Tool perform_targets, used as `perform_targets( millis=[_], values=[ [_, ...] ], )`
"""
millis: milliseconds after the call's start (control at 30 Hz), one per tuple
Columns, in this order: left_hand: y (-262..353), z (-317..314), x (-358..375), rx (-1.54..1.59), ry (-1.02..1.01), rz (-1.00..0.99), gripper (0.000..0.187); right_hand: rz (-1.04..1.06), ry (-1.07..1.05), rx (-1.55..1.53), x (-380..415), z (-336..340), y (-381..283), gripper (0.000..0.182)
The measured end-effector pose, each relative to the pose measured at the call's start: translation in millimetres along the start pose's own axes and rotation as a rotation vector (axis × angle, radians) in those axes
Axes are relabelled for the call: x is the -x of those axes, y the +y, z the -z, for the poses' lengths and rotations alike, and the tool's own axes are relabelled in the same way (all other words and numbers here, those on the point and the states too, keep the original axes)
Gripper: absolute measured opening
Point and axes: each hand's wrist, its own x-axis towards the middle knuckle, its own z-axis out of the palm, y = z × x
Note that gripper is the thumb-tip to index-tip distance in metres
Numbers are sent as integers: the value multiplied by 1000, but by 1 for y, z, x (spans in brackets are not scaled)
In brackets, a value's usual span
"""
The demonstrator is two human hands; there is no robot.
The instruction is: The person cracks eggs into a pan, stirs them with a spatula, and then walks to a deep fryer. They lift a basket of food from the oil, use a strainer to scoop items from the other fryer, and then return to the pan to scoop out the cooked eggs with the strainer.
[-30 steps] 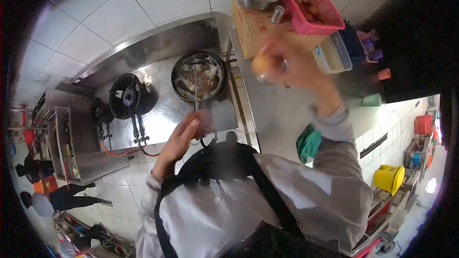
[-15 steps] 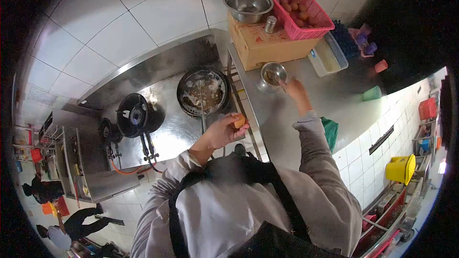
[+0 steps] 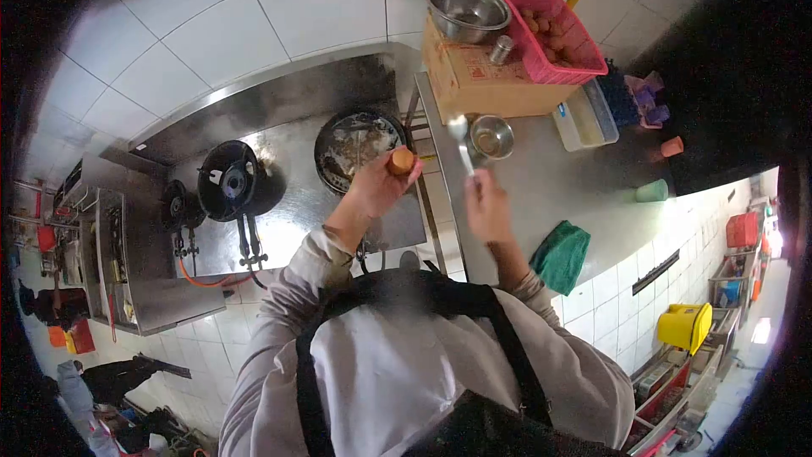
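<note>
My left hand (image 3: 372, 188) holds a brown egg (image 3: 401, 161) in its fingers, near the right rim of a dark wok (image 3: 337, 171). In the wok lies pale, foamy food with a long handle standing in it. My right hand (image 3: 488, 210) grips a metal spoon (image 3: 466, 159) by its handle, the blurred bowl end pointing away from me. Just right of the spoon stands a small steel bowl (image 3: 505, 143) with something brownish in the bottom. A green cloth (image 3: 560, 257) lies right of my right forearm.
A cardboard box (image 3: 482, 91) carries a steel basin (image 3: 468, 24), a small metal shaker (image 3: 502, 50) and a pink basket (image 3: 565, 74) of brown eggs. Beside it sits a plastic tub (image 3: 585, 123). A green cup (image 3: 651, 191) lies rightward. A black gas burner (image 3: 228, 179) stands left.
My right hand has drawn back from the small bowl, bringing the spoon out to its left. My left hand with the egg has moved up toward the wok. The view has shifted slightly.
</note>
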Motion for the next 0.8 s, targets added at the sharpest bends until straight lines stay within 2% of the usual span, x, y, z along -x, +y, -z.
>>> perform_targets(
  millis=[67, 100, 167, 200, 267, 333, 400, 467, 500, 600, 667, 700, 767, 800],
  values=[
    [3, 0, -5, 46, -32, -5, 35, 144, -28, 119, 22, -26, -16, 15],
    [3, 0, -7, 51, -44, -22, 36, 147, -25, 121, 25, -32, -20, 15],
    [6, -1, -8, 58, -63, -45, 37, 130, -215, 162, 22, -37, -29, 14],
    [8, 1, -7, 70, -39, -62, 37, 141, -214, 164, 16, -35, -33, 14],
    [10, 6, -5, 91, -3, -85, 38, 293, 33, 82, 10, -24, -43, 15],
    [14, 8, -6, 85, -72, -71, 38, 307, 60, 41, 8, -17, -50, 14],
    [16, 7, -9, 101, -34, -78, 38, 322, 99, 6, 9, -23, -47, 14],
    [17, 6, -11, 121, -2, -87, 38, 260, -209, 230, 13, -39, -35, 13],
    [18, 6, -11, 131, -29, -73, 37, 264, -209, 232, 13, -41, -32, 13],
    [19, 4, -13, 131, -20, -69, 36, 297, -130, 217, 8, -36, -35, 13],
    [17, 2, -14, 106, 15, -62, 35, 324, 42, 115, 0, -28, -40, 14],
    [17, 2, -16, 89, 7, -70, 34, 318, 45, 119, 0, -30, -36, 14],
    [14, 1, -19, 73, -9, -71, 33, 302, -246, 290, 1, -37, -24, 15],
    [13, 3, -20, 81, -44, -65, 33, 301, -244, 296, 1, -37, -21, 15]
  ],
)
